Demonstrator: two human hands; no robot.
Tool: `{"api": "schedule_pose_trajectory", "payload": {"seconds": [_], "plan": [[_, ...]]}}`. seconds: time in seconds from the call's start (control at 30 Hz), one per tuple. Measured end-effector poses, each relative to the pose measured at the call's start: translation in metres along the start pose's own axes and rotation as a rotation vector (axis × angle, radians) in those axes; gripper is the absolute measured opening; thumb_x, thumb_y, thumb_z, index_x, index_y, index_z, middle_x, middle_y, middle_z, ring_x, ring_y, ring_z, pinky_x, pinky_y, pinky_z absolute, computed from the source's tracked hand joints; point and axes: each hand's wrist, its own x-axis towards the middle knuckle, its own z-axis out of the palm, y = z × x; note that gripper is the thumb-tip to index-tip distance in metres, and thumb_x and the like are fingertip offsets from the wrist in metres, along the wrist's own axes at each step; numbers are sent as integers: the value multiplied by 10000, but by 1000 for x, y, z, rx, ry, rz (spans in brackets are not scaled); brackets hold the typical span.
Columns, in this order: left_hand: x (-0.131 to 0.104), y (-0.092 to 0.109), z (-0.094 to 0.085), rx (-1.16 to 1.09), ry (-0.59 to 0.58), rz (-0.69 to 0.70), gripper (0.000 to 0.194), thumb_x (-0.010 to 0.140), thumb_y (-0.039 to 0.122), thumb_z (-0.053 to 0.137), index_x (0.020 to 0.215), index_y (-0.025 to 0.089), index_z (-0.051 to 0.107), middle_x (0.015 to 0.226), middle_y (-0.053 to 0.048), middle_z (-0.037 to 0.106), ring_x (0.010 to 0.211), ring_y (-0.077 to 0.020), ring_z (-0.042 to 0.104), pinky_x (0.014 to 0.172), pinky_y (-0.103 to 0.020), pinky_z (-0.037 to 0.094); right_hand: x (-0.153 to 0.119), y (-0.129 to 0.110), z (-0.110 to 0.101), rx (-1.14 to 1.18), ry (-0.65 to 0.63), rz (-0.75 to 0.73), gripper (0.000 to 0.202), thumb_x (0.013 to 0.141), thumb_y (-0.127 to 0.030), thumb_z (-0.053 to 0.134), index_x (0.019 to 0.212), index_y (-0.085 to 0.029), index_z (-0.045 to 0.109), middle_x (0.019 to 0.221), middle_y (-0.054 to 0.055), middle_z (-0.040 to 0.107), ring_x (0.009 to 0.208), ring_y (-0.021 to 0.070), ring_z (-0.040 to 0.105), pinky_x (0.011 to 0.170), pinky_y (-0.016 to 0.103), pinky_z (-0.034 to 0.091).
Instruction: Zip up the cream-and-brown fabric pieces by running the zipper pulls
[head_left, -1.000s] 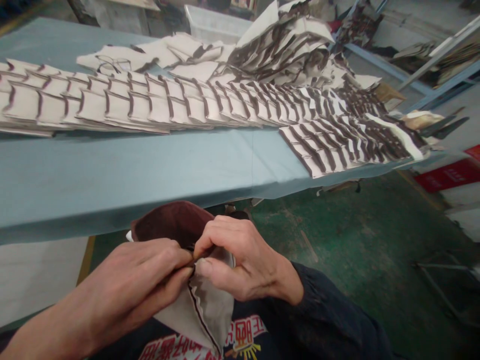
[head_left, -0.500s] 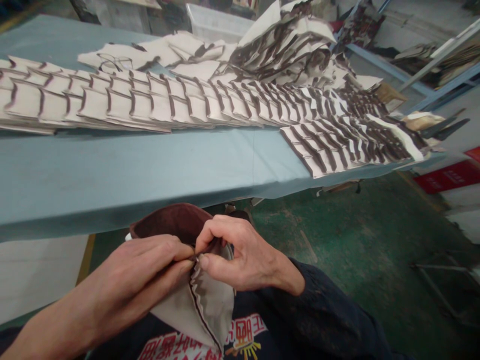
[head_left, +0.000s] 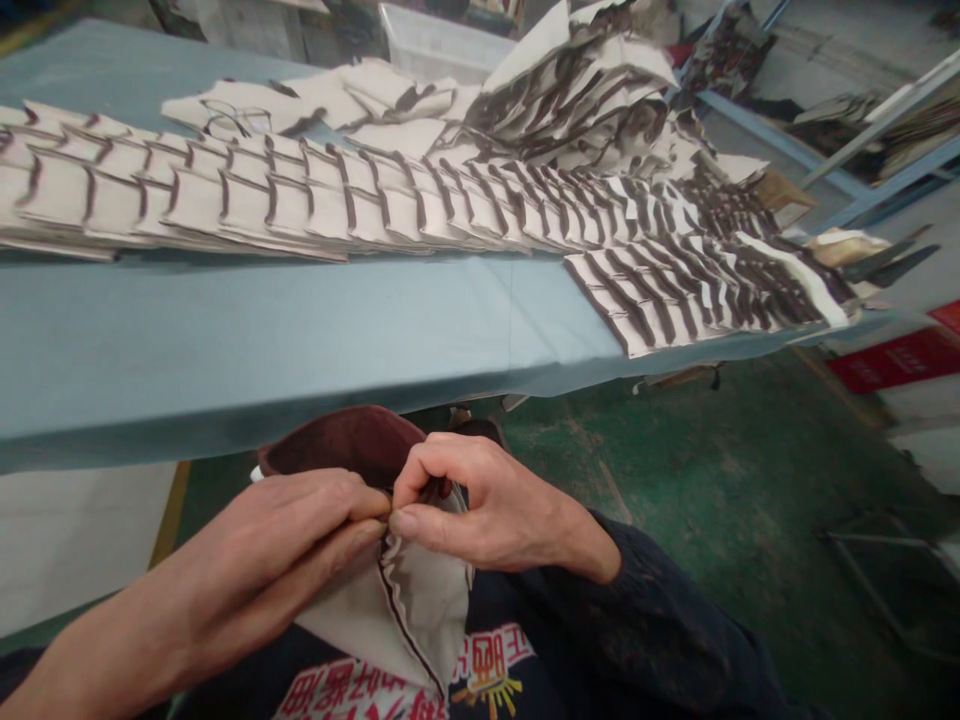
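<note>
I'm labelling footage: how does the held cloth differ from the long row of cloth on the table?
The held cloth is pinched by the left hand and right hand; the long row rests on the table. The held cloth gapes; the row's pieces overlap. Both show cream and brown.

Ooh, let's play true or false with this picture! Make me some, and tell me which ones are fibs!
1. The left hand and the right hand both pinch the same piece of pale cloth. True.
2. The floor is bright yellow. False: it is green.
3. The eyeglasses lie on the table. True.
4. The right hand wears a woolly glove. False: it is bare.
5. The bit of table nearest the person is covered in red. False: its cover is light blue.
6. Pale pieces with dark edges lie overlapping in rows on the table. True.
</note>
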Motion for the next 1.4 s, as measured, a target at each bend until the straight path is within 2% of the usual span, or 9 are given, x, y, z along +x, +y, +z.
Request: {"api": "schedule_pose_trajectory", "payload": {"seconds": [0.13, 0.3, 0.53, 0.63, 0.8, 0.97, 1.13, 1.27, 1.4], "plan": [[1, -2, 0, -106, -1, -22, 241, 1254, 239, 617, 1175, 294, 838, 945, 40, 889, 768, -146, 823, 796, -203, 632, -2, 0, 0, -60, -3, -82, 188, 1142, -296, 753, 965, -245, 718, 942, 6, 806, 847, 170, 687, 828, 306, 558], [6, -2, -1, -155, 38, -48, 261, 1233, 247, 642, 1076, 298, 845, 828, 82, 851, 660, -118, 765, 675, -188, 557, -1, -2, 1, -175, -8, -125, 158, 1123, -242, 688, 971, -262, 650, 926, 8, 772, 857, 179, 685, 813, 307, 540], [11, -3, -1, -228, 45, -122, 319, 1226, 303, 655, 968, 264, 839, 764, 70, 797, 613, -124, 693, 580, -197, 496, 3, -1, 3, -433, 53, -241, 150, 1139, -230, 595, 999, -262, 637, 888, 16, 757, 805, 191, 662, 748, 328, 503], [14, -5, 0, -260, 40, -168, 346, 1206, 338, 676, 907, 249, 826, 739, 70, 759, 604, -120, 653, 557, -192, 474, 5, 3, 2, -422, 74, -288, 152, 1148, -219, 598, 1009, -252, 650, 897, 18, 777, 791, 181, 675, 744, 315, 518], [19, -4, 4, -268, 59, -211, 379, 1153, 354, 688, 796, 232, 729, 696, 76, 683, 583, -109, 533, 544, -216, 403, 4, 6, -3, -378, 62, -272, 162, 1193, -222, 607, 1047, -241, 676, 944, 29, 812, 816, 182, 716, 760, 305, 539], [23, -3, 1, -283, 48, -182, 314, 1098, 275, 680, 789, 236, 723, 684, 78, 688, 561, -103, 547, 530, -190, 416, 1, -3, -7, -430, -2, -253, 185, 1252, -251, 608, 1094, -237, 702, 982, 46, 835, 885, 203, 764, 815, 319, 564], [26, -1, -6, -301, -52, -266, 333, 1110, 379, 704, 833, 235, 819, 704, 33, 750, 578, -147, 654, 517, -182, 517, 0, -9, -10, -440, -29, -244, 213, 1279, -248, 581, 1116, -222, 716, 1037, 76, 860, 936, 220, 791, 860, 337, 581], [22, 2, -1, -258, 17, -190, 308, 1097, 296, 676, 799, 239, 734, 695, 59, 713, 543, -114, 590, 494, -179, 444, -4, -10, -11, -344, -27, -198, 188, 1271, -286, 625, 1118, -231, 718, 1024, 54, 859, 911, 205, 782, 845, 324, 576], [25, 11, 3, -85, 122, -56, 252, 1060, 203, 634, 821, 247, 704, 672, 92, 639, 534, -98, 524, 517, -215, 389, -6, -13, -10, -269, 11, -122, 137, 1189, -241, 707, 1053, -237, 721, 972, 19, 844, 847, 175, 755, 794, 298, 550]]}}
